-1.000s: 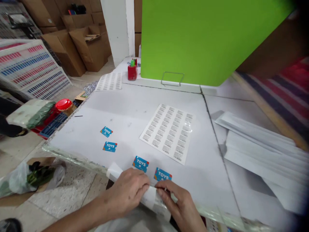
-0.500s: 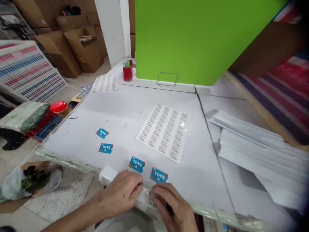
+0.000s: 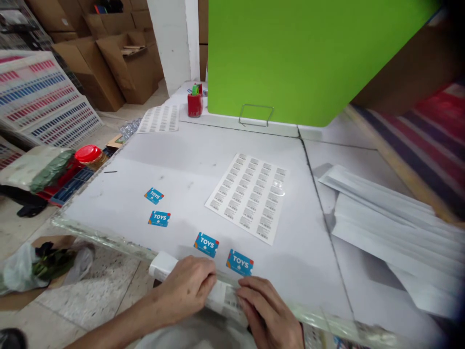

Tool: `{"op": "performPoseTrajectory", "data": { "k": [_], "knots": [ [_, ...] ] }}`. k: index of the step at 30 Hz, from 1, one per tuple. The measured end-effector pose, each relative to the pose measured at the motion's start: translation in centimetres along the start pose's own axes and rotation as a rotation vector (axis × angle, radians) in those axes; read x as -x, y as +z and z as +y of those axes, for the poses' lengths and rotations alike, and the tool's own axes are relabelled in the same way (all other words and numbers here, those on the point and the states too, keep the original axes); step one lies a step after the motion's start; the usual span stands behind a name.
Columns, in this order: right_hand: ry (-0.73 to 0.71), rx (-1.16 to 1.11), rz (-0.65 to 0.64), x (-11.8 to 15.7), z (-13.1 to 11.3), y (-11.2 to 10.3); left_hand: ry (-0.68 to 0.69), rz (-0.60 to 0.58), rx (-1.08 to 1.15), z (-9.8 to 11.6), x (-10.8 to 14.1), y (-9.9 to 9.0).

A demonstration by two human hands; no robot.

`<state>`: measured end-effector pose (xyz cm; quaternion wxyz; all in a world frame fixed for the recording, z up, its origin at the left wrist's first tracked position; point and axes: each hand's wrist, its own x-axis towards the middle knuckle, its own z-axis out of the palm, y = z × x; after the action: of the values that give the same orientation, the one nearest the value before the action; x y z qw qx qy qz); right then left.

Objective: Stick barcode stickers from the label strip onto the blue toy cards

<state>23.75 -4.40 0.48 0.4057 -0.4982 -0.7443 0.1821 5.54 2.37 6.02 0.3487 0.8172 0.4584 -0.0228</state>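
A long white wrapped package (image 3: 218, 296) with a printed barcode label lies along the table's near edge. My left hand (image 3: 191, 286) is closed round its middle, and its rounded white end sticks out to the left. The fingers of my right hand (image 3: 267, 310) are bent over the right part of the package, beside the barcode. Its far right end is hidden under that hand. Just beyond my hands lie blue TOYS cards: one (image 3: 206, 244) ahead of my left hand, another (image 3: 240, 262) ahead of my right. Two more, a lower (image 3: 159, 218) and an upper card (image 3: 154, 195), lie farther left.
A sheet of barcode labels (image 3: 249, 198) lies mid-table; a second label sheet (image 3: 160, 119) is at the far left. Behind are a red holder (image 3: 195, 104) and a large green panel (image 3: 290, 58). White flat sleeves (image 3: 392, 228) are piled right. Cardboard boxes (image 3: 131, 68) stand beyond.
My right hand has shifted slightly right along the package, so more of the barcode label shows. My left hand keeps its grip. The view has tilted a little.
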Motion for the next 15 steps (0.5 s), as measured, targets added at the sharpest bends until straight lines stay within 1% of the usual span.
{"op": "performPoseTrajectory", "data": {
  "k": [3,6,10,15],
  "knots": [
    [0.007,0.049,-0.046,-0.3,0.0,-0.3,0.009,-0.003,0.018,0.0,-0.1,0.1],
    [-0.041,0.033,-0.050,-0.2,0.1,0.2,0.029,-0.012,0.037,0.1,-0.1,0.3],
    [-0.114,0.050,-0.072,0.4,0.2,0.7,0.017,-0.015,0.041,-0.3,0.0,0.9],
    [-0.065,0.159,-0.031,0.4,0.1,-0.2,-0.007,0.016,0.061,-1.0,0.5,1.3]
  ]
}}
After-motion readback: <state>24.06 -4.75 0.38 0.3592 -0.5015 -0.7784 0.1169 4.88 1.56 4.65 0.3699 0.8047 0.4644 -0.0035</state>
